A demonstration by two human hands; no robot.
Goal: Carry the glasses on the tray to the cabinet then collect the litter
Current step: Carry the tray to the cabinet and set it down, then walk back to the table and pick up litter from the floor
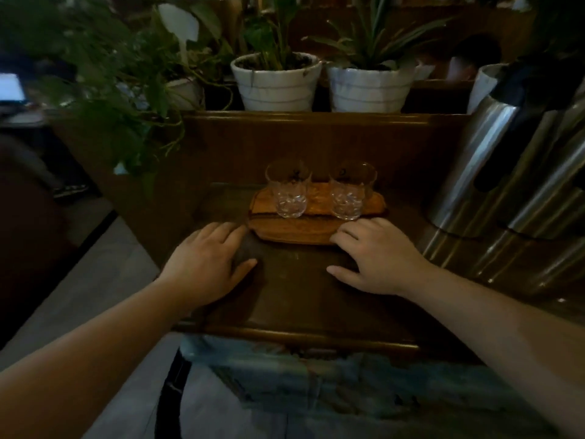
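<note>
Hands spread flat on cabinet top point(294, 289): left hand point(207, 264), right hand point(380, 258) released, fingertips touching tray point(294, 229) near corners; two glasses point(287, 191) upright on tray.

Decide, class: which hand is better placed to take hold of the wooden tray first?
Probably the right hand: its fingertips already touch the tray at its near right corner. The left hand lies flat just beside the near left corner.

two white plant pots point(276, 81), steel urn point(512, 172)
</note>
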